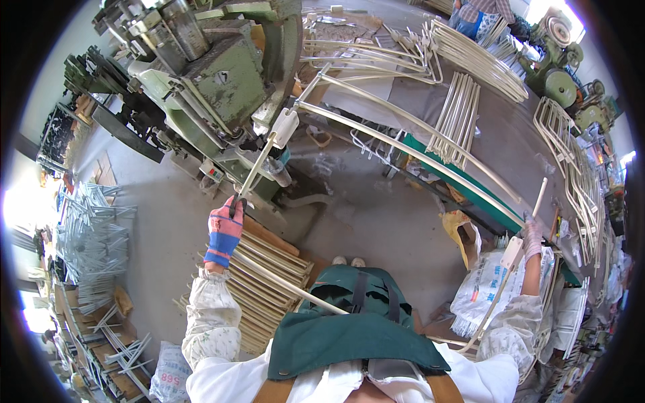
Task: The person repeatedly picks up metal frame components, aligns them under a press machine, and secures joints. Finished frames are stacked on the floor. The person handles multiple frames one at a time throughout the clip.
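A large cream tubular metal frame (430, 160) stretches between my two hands, its long tubes running from the green machine on the left down to the right. White blocks sit on it, one block (285, 127) by the machine and another block (512, 252) by my right hand. My left hand (225, 232), in a pink and blue glove with dark fingertips, is closed round the tube end below the upper block. My right hand (532, 236), in a pale glove, closes on the frame's right corner. Another cream tube (289, 285) reaches across to my green apron (359, 342).
A green press-like machine (225, 84) stands at the far left. Cream tubes (269, 289) lie stacked beside my left arm. At right, a grey-covered table (410, 101) bears bundles of bent tubes (477, 60). A white sack (480, 289) lies near my right arm. A person (480, 17) is far back.
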Demonstrator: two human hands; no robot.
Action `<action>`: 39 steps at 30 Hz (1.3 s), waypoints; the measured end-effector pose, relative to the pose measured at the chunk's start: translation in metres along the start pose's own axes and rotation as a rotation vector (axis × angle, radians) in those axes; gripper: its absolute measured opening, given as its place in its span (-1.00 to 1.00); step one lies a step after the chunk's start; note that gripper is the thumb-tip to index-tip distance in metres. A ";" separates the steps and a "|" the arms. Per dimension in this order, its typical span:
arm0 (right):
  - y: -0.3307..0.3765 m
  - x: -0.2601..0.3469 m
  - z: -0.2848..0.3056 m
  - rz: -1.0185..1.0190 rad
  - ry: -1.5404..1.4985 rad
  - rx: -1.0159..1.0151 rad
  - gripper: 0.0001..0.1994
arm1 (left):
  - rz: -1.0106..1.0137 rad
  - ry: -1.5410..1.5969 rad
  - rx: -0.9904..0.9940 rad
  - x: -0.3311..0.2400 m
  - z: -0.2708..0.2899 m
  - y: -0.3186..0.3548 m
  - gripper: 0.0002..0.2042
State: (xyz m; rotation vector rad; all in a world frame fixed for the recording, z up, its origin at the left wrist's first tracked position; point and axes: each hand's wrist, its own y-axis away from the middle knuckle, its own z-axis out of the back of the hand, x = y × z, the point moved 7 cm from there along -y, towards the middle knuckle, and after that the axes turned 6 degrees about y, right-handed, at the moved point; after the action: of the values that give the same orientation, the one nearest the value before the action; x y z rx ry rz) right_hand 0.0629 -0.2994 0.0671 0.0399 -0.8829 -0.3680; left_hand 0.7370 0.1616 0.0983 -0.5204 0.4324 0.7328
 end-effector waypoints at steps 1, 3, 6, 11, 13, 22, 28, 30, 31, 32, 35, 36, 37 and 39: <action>-0.002 0.003 -0.002 0.032 -0.018 0.029 -0.60 | 0.021 0.029 0.007 0.002 -0.003 0.001 -0.77; -0.006 0.010 -0.009 0.065 -0.003 0.078 -0.60 | 0.066 0.086 0.014 0.012 -0.008 0.002 -0.77; -0.031 -0.001 -0.021 0.120 0.182 0.176 -0.62 | 0.022 0.058 -0.014 0.008 -0.014 0.002 -0.77; -0.056 -0.011 -0.074 -0.067 0.294 0.405 -0.59 | 0.033 -0.181 0.012 0.023 -0.021 0.006 -0.75; -0.060 -0.015 -0.075 -0.076 0.339 0.515 -0.54 | -0.053 -0.255 -0.045 0.010 -0.024 0.004 -0.74; -0.061 0.218 -0.271 1.316 0.939 0.073 -0.86 | -0.071 -0.160 -0.005 -0.017 -0.020 0.000 -0.83; -0.067 0.158 -0.462 1.580 1.534 0.603 -0.82 | -0.032 -0.191 -0.053 0.002 -0.013 0.021 -0.81; -0.099 0.125 -0.484 1.580 1.706 0.607 -0.81 | -0.038 -0.195 -0.024 0.004 -0.022 0.009 -0.80; -0.097 0.124 -0.487 1.571 1.795 0.648 -0.80 | -0.008 -0.174 -0.012 0.002 -0.022 0.012 -0.80; -0.092 0.134 -0.489 1.584 1.689 0.645 -0.81 | 0.000 -0.178 -0.020 -0.001 -0.020 0.012 -0.80; -0.091 0.141 -0.471 1.815 1.565 0.564 -0.82 | 0.011 -0.189 -0.016 -0.015 -0.020 0.008 -0.81; -0.091 0.146 -0.451 1.966 1.248 0.444 -0.85 | 0.002 -0.200 -0.013 -0.023 -0.024 0.002 -0.81; -0.084 0.157 -0.441 1.940 1.209 0.421 -0.86 | 0.006 -0.230 -0.016 -0.028 -0.021 0.004 -0.81; -0.080 0.182 -0.412 1.869 1.141 0.368 -0.88 | -0.040 -0.288 -0.052 -0.029 -0.021 0.007 -0.81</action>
State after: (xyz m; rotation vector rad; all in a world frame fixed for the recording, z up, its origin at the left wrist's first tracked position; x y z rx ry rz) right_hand 0.4571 -0.4825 -0.0746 -0.2179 0.3954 1.4640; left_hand 0.7087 0.1384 0.0953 -0.4625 0.1346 0.7691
